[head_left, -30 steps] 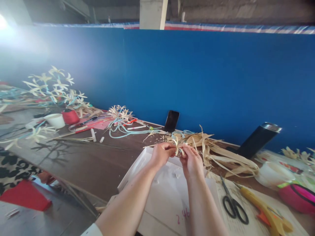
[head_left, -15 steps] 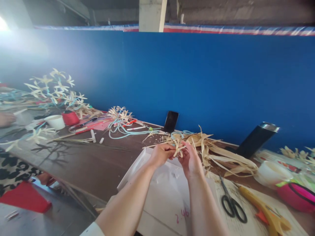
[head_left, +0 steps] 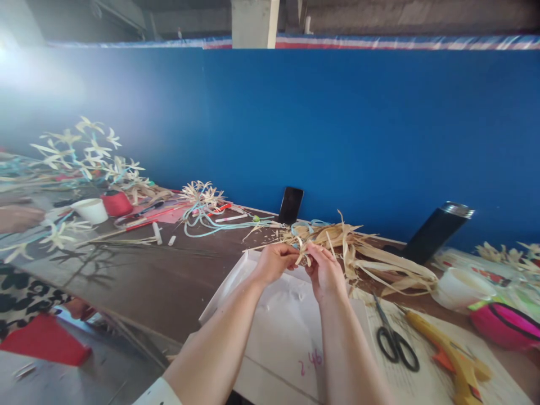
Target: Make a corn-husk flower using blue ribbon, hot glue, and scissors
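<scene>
Between my hands is a small pale flower with narrow petals, like dried husk, held over the far end of a white box lid. My left hand pinches it from the left, thumb and fingers pressed together. From the right, my right hand closes its fingertips on the petals. Just beyond my hands lies a heap of dried husk strips. Scissors with black handles and a yellow glue gun rest on printed paper to the right of my right forearm.
A phone leans on the blue partition. A black flask, a white cup and a pink pouch stand at the right. Finished flowers with blue stems lie to the left. Another person's hand shows at the far left edge.
My right hand's fingers have closed over the flower's petals, which were more spread before. The left hand keeps its pinch. The whole view has shifted slightly.
</scene>
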Demonstrator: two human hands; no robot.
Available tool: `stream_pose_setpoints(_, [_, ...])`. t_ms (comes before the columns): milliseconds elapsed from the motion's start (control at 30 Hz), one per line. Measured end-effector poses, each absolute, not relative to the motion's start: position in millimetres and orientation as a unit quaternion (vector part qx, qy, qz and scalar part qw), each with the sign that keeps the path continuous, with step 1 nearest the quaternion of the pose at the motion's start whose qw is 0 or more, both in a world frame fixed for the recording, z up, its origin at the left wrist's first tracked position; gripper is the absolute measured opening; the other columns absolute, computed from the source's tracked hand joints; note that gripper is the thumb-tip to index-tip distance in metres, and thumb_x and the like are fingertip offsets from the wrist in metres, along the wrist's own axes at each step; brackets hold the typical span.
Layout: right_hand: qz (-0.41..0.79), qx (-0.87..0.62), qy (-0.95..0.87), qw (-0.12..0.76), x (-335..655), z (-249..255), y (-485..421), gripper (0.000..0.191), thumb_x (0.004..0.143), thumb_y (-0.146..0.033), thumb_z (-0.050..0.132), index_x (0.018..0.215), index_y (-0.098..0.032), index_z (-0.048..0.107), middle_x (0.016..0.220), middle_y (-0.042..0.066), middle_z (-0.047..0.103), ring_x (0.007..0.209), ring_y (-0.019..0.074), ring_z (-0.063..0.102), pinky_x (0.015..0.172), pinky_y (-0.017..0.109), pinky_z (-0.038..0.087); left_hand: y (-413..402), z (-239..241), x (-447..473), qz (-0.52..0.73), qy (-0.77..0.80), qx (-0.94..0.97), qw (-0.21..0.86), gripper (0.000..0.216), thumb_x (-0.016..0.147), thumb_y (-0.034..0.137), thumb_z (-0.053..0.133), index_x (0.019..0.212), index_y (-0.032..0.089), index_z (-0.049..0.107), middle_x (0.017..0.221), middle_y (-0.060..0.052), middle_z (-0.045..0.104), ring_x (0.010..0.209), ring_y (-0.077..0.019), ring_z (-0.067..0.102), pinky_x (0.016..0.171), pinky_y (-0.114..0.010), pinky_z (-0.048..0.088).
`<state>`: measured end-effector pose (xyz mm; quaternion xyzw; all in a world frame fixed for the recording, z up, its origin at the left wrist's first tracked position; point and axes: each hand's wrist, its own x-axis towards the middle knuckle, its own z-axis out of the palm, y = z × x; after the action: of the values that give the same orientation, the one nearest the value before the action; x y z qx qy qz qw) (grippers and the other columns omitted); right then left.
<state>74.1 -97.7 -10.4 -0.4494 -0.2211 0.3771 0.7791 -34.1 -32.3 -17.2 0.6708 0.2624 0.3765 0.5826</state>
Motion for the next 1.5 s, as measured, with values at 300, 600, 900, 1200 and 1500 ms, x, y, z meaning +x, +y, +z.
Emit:
stream_pose_setpoints(300, [0.385,-0.437,-0.196,0.789,72.7,-9.6,-96.8,0.028,0.050,-0.029,0.081,0.067,-0.015,0.063,0.057,-0.004,0.054,0.044,0.0045,0.041,0.035,0.016,0.025,-35.0,-17.0,-36.3,0.381,0.250,0.683,0.571,0.023,0.069,0.034,0.063,0.077,0.013,0.070,0.062,-0.001,0.063,0.056,-0.0107,0.057,0.057,-0.022,0.046])
stream_pose_setpoints(600, [0.391,-0.421,-0.181,0.798,70.4,-7.7,-97.1,0.026,0.051,-0.027,0.082,0.065,-0.015,0.063,0.054,-0.005,0.051,0.043,0.0032,0.039,0.036,0.014,0.027,-37.6,-12.5,-34.6,0.387,0.268,0.660,0.585,0.019,0.068,0.031,0.063,0.073,0.013,0.069,0.055,0.001,0.059,0.052,-0.0087,0.053,0.053,-0.020,0.043])
stream_pose_setpoints(900, [0.357,-0.440,-0.181,0.804,69.7,-8.8,-96.1,0.028,0.050,-0.029,0.082,0.065,-0.014,0.063,0.055,-0.005,0.054,0.043,0.0025,0.038,0.036,0.014,0.026,-36.7,-14.6,-33.1,0.394,0.274,0.660,0.579,0.025,0.067,0.035,0.066,0.079,0.013,0.070,0.056,0.000,0.059,0.051,-0.0092,0.053,0.053,-0.021,0.044])
stream_pose_setpoints(1200, [0.360,-0.441,-0.161,0.807,66.3,-5.0,-96.8,0.028,0.049,-0.027,0.083,0.064,-0.013,0.064,0.052,-0.004,0.055,0.042,0.0021,0.039,0.035,0.013,0.025,-37.2,-16.7,-33.1,0.407,0.266,0.685,0.543,0.022,0.072,0.035,0.061,0.072,0.014,0.067,0.055,0.001,0.058,0.052,-0.0093,0.053,0.052,-0.019,0.042])
stream_pose_setpoints(1500, [0.387,-0.408,-0.158,0.811,67.1,-7.2,-96.0,0.029,0.049,-0.025,0.083,0.067,-0.013,0.064,0.057,-0.004,0.057,0.043,0.0015,0.040,0.036,0.012,0.028,-40.4,-14.1,-34.9,0.434,0.256,0.696,0.512,0.017,0.074,0.028,0.056,0.070,0.014,0.065,0.056,0.001,0.059,0.053,-0.0088,0.054,0.052,-0.017,0.040])
